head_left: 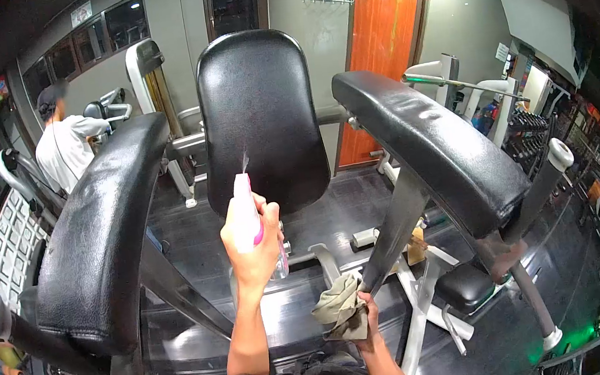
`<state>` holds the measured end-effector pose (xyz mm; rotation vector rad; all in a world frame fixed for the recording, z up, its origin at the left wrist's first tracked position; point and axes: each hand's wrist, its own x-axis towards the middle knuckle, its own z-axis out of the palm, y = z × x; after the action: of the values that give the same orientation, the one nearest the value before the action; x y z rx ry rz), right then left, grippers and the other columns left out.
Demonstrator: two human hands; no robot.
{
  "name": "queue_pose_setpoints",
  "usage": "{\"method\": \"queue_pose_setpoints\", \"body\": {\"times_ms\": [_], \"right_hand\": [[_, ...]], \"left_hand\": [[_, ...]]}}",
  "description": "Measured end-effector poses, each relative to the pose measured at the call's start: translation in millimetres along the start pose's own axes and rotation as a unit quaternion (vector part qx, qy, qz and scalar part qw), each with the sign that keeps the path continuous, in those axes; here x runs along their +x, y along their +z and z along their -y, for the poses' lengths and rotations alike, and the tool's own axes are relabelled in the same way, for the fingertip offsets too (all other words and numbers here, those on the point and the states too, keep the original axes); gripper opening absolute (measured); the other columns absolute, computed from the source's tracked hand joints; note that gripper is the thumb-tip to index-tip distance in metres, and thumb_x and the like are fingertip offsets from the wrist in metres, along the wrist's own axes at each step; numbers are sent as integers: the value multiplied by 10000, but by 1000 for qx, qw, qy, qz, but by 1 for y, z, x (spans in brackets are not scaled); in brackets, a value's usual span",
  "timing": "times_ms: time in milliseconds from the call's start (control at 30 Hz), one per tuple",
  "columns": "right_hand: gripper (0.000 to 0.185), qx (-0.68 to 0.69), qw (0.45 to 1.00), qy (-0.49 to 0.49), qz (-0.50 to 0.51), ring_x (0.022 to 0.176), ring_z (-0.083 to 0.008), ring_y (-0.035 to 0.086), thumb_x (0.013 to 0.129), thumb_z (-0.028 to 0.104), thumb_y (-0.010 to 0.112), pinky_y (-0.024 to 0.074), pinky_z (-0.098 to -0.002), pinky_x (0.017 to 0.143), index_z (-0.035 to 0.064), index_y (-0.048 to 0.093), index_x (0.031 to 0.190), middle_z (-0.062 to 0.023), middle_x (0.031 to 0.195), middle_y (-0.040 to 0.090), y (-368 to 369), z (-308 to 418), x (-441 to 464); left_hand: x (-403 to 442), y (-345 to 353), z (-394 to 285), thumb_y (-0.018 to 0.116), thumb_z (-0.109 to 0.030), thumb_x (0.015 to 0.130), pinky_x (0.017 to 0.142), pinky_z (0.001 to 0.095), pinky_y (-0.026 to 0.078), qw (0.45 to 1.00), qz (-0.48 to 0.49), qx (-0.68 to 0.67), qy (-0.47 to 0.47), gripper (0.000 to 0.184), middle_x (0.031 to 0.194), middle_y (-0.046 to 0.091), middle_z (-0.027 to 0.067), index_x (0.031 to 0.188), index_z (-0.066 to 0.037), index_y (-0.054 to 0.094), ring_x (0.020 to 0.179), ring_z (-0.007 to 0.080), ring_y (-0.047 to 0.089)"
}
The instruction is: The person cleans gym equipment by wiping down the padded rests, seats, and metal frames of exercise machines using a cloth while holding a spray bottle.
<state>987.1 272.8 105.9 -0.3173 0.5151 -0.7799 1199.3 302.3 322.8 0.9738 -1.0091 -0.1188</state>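
Note:
My left hand [249, 250] is wrapped round a white and pink spray bottle [246, 209], held up before the black padded backrest [254, 88]. A faint spray shows between its nozzle and the pad. Lower and to the right, my right hand [369, 321] grips a crumpled grey-green cloth [341, 308] beside a dark metal bar of the machine. Black padded armrests stand on both sides, the left one [107, 234] and the right one [429, 141].
A person [62, 142] in a white shirt and dark cap is at another machine on the left. An orange door [383, 42] is behind. A black seat pad [464, 287] and white frame tubes lie low right. Dumbbell racks [533, 136] stand farther right.

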Motion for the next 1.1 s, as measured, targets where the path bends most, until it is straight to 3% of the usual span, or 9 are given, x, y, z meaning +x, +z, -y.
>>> {"method": "queue_pose_setpoints", "body": {"times_ms": [100,200,367,600,833,867,967,1033,1100], "right_hand": [[483,16,1000,-19,17,986,-286,617,860,344,504,508,-416,868,18,517,1217,-141,1107,623,12,1,-19],[527,70,997,-3,37,1071,-362,579,851,355,479,434,-493,983,22,482,1259,-219,1182,575,11,-2,-25],[536,117,990,14,82,1094,-465,537,833,380,482,360,-659,983,68,475,1269,-278,1221,525,46,-11,-41],[598,21,993,48,106,1116,-354,564,873,416,437,469,-463,945,11,444,1314,-242,1278,515,48,-21,-46],[519,131,975,-20,177,1181,-317,508,942,390,380,419,-460,989,67,417,1347,-168,1364,460,66,-12,-23],[480,60,988,-57,134,1196,-296,501,932,409,384,423,-463,985,122,469,1307,-150,1338,490,72,-10,-18],[519,72,985,-64,142,1149,-302,538,957,444,364,456,-457,946,66,463,1298,-155,1254,538,109,5,-5],[490,-10,973,-102,208,1214,-309,489,969,433,345,404,-473,1016,92,462,1301,-121,1298,506,122,22,24],[463,-67,967,-150,192,1083,-256,571,970,415,387,474,-425,921,85,472,1284,-104,1216,565,152,44,50]], "left_hand": [[-24,-9,0,579,-13,892,471,221,466,999,6,25,-20,286,849,535,41,1159,44,494,528,70,548],[-56,-16,-2,590,-14,873,459,210,458,994,-79,-4,-69,82,671,554,19,899,-4,514,512,56,542],[-109,-40,12,578,-2,877,438,217,453,989,-71,49,-119,299,757,554,29,1166,41,515,505,68,538],[-146,-42,2,604,-112,900,454,230,458,982,-3,109,-156,176,736,570,41,986,18,523,517,81,562],[-149,-40,5,654,-96,861,439,242,441,974,44,117,-188,162,631,587,45,944,-16,540,478,92,579],[-145,-39,5,653,-91,858,438,239,443,978,38,106,-173,162,650,598,44,948,-15,542,476,95,578],[-128,-39,2,655,-81,851,439,233,451,985,34,84,-145,170,688,617,43,959,-12,545,476,98,577],[-115,-39,2,659,-77,846,442,230,455,988,39,72,-132,176,706,626,43,966,-10,547,479,99,578],[-98,-40,2,665,-71,840,452,226,467,993,45,17,-107,194,725,632,50,976,1,548,493,94,583]]}}
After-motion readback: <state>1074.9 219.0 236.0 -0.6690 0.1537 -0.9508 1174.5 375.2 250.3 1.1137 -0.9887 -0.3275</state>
